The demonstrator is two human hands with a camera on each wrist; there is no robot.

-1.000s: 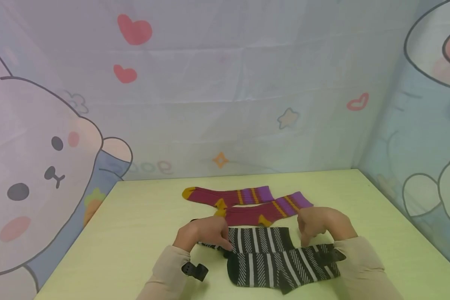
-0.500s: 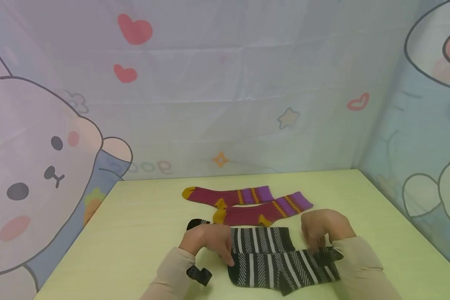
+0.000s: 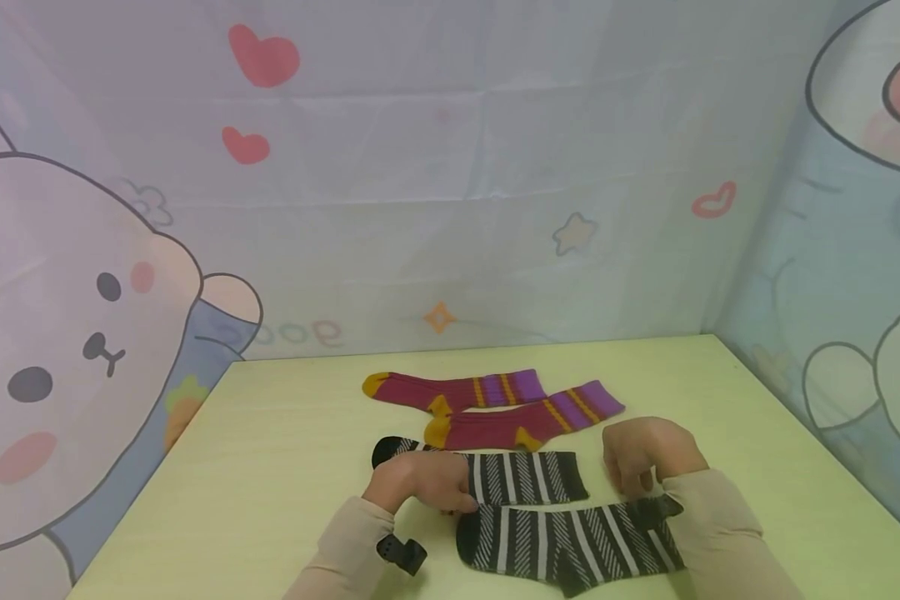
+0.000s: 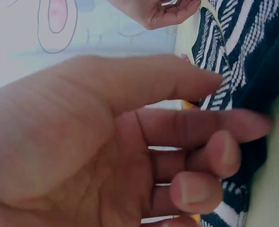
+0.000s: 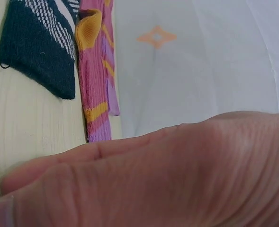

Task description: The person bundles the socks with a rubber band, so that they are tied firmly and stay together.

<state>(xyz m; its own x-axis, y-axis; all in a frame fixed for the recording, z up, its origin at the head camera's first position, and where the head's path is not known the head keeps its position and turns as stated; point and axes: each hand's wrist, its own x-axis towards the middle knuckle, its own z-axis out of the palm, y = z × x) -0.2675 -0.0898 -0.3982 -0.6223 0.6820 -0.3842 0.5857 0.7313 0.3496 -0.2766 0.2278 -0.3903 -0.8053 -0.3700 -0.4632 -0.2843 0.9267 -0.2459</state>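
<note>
Yellow worktop [image 3: 285, 467] is carrying the near striped sock [image 3: 525, 542]: probably light, floppy, wanting pinching at both ends. Left hand [image 3: 431, 481] is hanging loosely parted; right hand [image 3: 648, 450]: cannot tell.

Faint lettering [image 3: 292, 334] on backdrop [image 3: 390, 250], seemingly mirrored "good".

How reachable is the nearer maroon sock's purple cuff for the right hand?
Probably yes: the right hand is close to the cuff, and the head view shows nothing lying between them. Can't tell whether it grips the nearer striped sock; if so, it may need to let go first.
</note>
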